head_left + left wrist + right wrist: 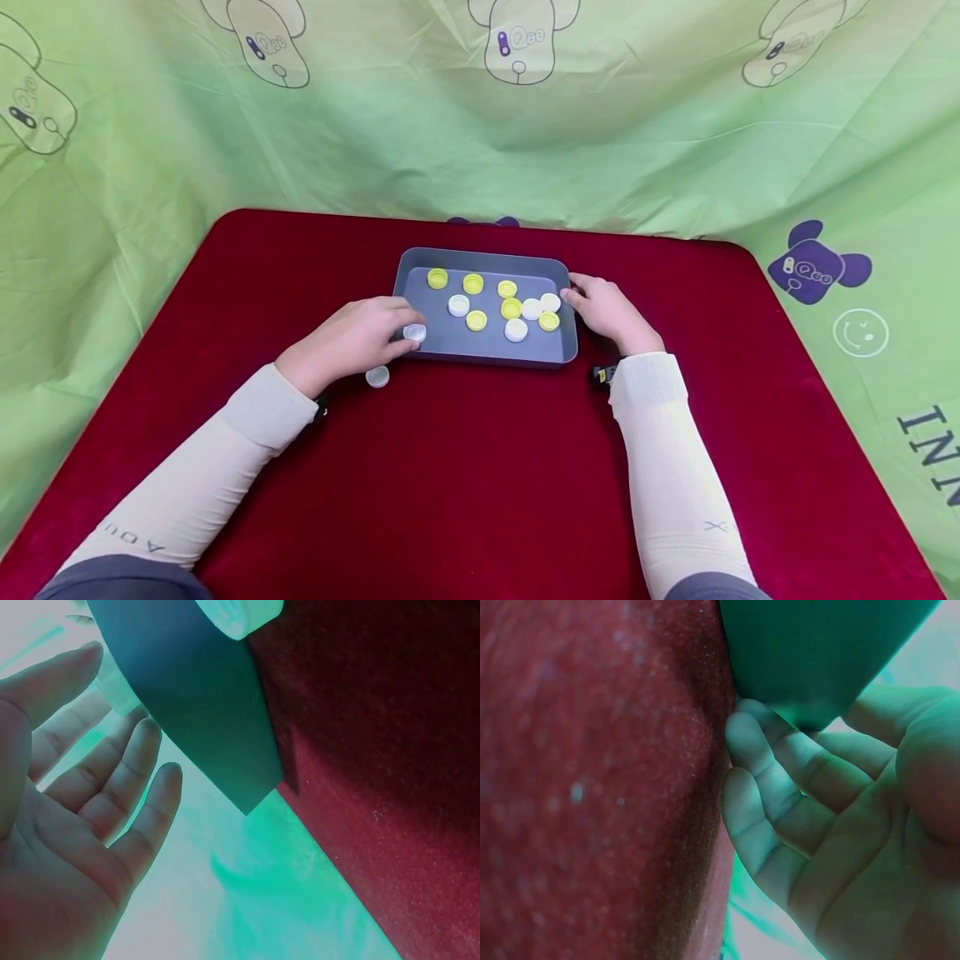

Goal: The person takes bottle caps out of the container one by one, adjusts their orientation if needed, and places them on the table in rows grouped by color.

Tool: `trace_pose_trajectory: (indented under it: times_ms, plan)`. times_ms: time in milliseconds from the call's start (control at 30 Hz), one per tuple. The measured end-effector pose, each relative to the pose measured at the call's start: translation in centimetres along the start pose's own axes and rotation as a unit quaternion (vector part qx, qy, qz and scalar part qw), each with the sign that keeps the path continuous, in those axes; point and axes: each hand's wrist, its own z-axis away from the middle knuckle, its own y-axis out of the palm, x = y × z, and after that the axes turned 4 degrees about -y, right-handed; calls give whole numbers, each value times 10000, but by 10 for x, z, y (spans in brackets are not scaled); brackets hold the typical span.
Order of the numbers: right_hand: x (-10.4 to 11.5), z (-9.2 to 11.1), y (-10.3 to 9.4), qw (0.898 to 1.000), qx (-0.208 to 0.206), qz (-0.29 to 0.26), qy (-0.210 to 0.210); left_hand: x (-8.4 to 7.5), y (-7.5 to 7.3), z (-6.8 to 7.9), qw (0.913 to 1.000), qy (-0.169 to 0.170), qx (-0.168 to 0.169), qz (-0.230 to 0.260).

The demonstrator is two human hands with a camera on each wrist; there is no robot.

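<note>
A grey rectangular tray (480,357) stands on the table, with several yellow bottle caps (476,320) and white bottle caps (516,330) spread inside. At its front left corner, my left hand (356,333) pinches a whitish bottle cap (415,333) between thumb and fingers, above the tray's rim. The ribbed side of that cap (118,684) shows beyond the tray wall in the left wrist view. My right hand (609,312) grips the tray's right end, thumb at the rim and fingers along the outer wall (802,660).
Another whitish cap (377,377) lies on the red cloth (480,475) just off the tray's front left corner. A green printed curtain (480,158) hangs behind the table and at both sides.
</note>
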Motion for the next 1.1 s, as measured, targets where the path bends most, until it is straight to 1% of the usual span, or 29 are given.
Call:
trace_pose_trajectory:
  times_ms: [167, 333, 567, 733, 933, 1100]
  plan:
    - [0, -1, 0, 10000, -21, 35, 3, -2, -3, 4, 10000, -25, 22, 27]
    - [0, -1, 0, 10000, -27, 30, -30, -5, -3, 10, 10000, 37, -35, 36]
    - [1, -1, 0, 10000, -52, 15, -18, -8, 0, 15, 9996, 223, -176, 59]
    - [0, -1, 1, 10000, -40, -18, -3, -10, 1, 18, 9995, 253, -199, 49]
    - [0, -2, 0, 10000, -16, -31, 35, -10, 3, 23, 9989, 332, -317, 45]
    - [1, -3, 0, 10000, -10, -1, 59, -11, 6, 28, 9990, 308, -320, 39]
